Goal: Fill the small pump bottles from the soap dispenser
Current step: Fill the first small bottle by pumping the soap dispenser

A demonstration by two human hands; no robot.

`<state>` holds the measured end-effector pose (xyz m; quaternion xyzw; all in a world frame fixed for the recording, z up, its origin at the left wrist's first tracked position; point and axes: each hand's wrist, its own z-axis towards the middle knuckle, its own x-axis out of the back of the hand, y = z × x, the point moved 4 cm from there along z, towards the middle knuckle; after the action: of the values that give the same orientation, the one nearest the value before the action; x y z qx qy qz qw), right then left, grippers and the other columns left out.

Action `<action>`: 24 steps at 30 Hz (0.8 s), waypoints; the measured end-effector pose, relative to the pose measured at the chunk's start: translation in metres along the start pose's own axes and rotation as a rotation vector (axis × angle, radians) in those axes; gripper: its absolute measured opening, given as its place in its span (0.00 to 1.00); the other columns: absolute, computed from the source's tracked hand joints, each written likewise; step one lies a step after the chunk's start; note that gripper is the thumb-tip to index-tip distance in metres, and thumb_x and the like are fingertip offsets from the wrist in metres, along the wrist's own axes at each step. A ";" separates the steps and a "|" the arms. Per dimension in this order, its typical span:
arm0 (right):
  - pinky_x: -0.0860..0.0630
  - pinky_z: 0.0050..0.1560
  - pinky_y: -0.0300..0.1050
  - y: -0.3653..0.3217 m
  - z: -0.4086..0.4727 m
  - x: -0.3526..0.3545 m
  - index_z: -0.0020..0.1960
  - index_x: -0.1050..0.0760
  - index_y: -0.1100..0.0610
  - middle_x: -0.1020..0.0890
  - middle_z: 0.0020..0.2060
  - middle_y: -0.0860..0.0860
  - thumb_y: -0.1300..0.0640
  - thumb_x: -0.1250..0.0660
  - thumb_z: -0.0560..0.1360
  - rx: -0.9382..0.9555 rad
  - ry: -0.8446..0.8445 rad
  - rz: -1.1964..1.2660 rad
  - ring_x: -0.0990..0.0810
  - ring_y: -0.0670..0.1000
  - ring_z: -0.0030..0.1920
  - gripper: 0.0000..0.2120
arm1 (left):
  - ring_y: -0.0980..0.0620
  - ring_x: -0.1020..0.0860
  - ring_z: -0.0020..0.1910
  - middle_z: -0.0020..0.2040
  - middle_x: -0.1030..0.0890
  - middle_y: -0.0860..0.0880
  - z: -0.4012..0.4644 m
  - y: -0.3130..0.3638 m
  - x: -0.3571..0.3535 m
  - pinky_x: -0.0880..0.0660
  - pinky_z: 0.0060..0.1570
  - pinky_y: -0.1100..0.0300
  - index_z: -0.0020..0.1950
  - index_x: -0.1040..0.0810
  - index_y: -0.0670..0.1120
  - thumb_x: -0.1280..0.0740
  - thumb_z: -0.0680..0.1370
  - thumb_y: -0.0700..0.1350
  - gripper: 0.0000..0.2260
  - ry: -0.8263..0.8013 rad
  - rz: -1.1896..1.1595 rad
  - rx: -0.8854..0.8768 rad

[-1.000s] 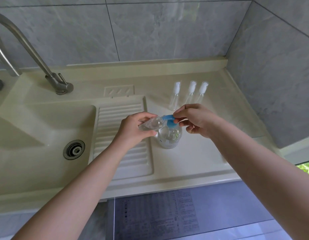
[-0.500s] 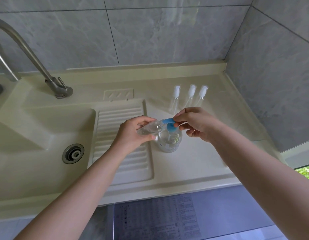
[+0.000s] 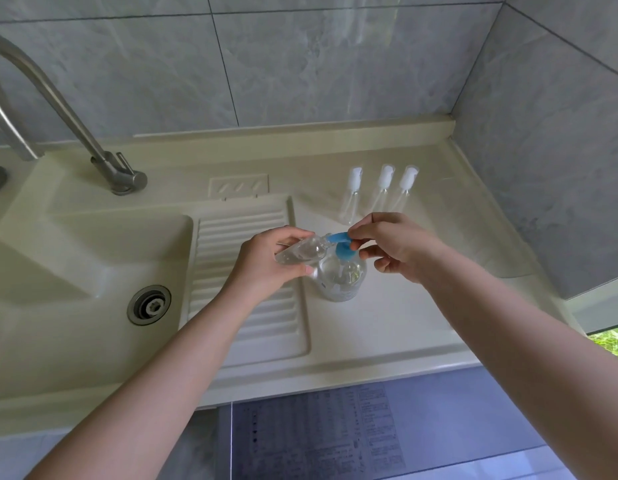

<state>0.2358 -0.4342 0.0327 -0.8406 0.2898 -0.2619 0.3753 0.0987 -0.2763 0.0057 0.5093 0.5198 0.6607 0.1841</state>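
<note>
A clear soap dispenser (image 3: 342, 278) with a blue pump head (image 3: 340, 245) stands on the cream counter beside the ribbed drainboard. My left hand (image 3: 266, 263) grips a small clear bottle (image 3: 300, 254) tilted on its side, its open mouth against the blue spout. My right hand (image 3: 390, 247) rests on top of the pump head, thumb and fingers curled around its rear. Three small capped pump bottles (image 3: 380, 194) stand upright in a row behind.
The cream sink basin (image 3: 75, 271) with a drain (image 3: 149, 304) lies to the left, with a steel tap (image 3: 58, 116) behind it. The ribbed drainboard (image 3: 245, 271) sits between basin and dispenser. Grey tiled walls close the back and right. The counter's front edge (image 3: 335, 375) runs below my forearms.
Both hands keep their hold on the small bottle and the pump head. The view has shifted slightly; nothing else has visibly changed.
</note>
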 end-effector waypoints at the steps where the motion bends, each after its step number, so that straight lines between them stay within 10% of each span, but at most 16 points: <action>1: 0.37 0.32 0.39 0.001 0.001 -0.001 0.47 0.21 0.55 0.17 0.33 0.49 0.61 0.32 0.77 -0.004 -0.002 0.000 0.24 0.48 0.33 0.02 | 0.66 0.21 0.48 0.52 0.16 0.60 0.000 0.000 0.001 0.31 0.49 0.78 0.58 0.17 0.54 0.20 0.65 0.39 0.24 0.000 0.008 0.002; 24: 0.37 0.33 0.40 0.004 -0.001 -0.002 0.47 0.22 0.55 0.17 0.32 0.48 0.60 0.33 0.77 0.035 0.021 0.004 0.25 0.48 0.33 0.02 | 0.65 0.21 0.51 0.53 0.17 0.60 -0.003 0.006 0.002 0.32 0.48 0.80 0.59 0.17 0.54 0.20 0.66 0.38 0.24 0.004 0.029 0.025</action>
<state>0.2324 -0.4358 0.0298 -0.8306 0.2906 -0.2751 0.3873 0.0971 -0.2784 0.0121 0.5174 0.5210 0.6580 0.1671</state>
